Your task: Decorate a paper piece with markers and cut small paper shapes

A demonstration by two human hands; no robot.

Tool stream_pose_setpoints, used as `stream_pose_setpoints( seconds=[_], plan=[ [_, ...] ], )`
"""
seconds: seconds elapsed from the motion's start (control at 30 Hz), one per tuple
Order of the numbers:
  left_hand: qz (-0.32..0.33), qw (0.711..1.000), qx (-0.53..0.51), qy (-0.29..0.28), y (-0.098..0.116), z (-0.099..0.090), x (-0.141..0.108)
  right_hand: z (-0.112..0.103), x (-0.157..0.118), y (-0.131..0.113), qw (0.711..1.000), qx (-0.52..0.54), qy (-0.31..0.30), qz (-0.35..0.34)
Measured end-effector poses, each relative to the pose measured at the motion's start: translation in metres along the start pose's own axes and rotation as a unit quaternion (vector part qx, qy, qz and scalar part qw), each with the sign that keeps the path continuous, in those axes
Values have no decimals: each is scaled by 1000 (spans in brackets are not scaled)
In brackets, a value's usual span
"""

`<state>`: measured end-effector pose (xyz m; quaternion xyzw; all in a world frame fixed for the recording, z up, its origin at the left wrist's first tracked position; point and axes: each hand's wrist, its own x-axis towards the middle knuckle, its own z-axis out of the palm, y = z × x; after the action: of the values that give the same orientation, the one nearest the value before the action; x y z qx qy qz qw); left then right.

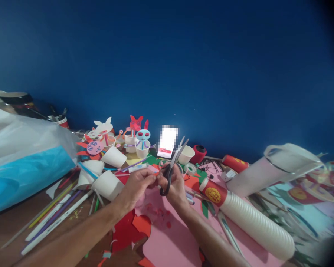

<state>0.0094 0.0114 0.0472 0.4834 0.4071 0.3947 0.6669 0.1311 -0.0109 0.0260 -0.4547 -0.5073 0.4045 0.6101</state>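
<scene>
My right hand (174, 185) grips a pair of scissors (179, 151) by its black handles. The blades point up and away from me, slightly apart. Close beside it, my left hand (139, 181) is closed in a pinch, fingertips near the scissor handles. A bit of orange shows at those fingertips, but what they hold is too small to make out. Below both hands lies a pink paper sheet (169, 241) with small red scraps on it. Red paper (124, 231) with cut edges lies beside my left forearm.
A lit phone (167, 142) leans before the blue wall. Paper-cup animal figures (143, 144) and tipped white cups (107, 185) stand left. Markers and sticks (55, 222) lie front left, beside a plastic bag (30, 155). Rightward are a stack of cups (258, 218) and a white pitcher (261, 174).
</scene>
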Motion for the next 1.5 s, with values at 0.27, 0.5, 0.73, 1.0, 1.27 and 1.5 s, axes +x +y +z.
stream_pose_setpoints(
  seconds=[0.27, 0.5, 0.73, 1.0, 1.27, 1.5],
  plan=[
    [50, 996, 75, 9, 18, -31, 10, -26, 13, -15, 963, -87, -247, 59],
    [-1, 1000, 19, -10, 22, -39, 11, -30, 15, -20, 930, -121, -345, 30],
    [-5, 1000, 22, 7, 27, -35, 9, -29, 14, -20, 925, -123, -357, 34],
    [-5, 998, 64, 18, 32, -33, 6, -29, 14, -16, 921, -120, -370, 23],
    [36, 993, 110, -8, 32, -37, 7, -30, 14, -13, 922, -111, -371, 18],
    [39, 992, 115, -16, 32, -38, 6, -28, 13, -11, 926, -101, -362, 38]
  ],
)
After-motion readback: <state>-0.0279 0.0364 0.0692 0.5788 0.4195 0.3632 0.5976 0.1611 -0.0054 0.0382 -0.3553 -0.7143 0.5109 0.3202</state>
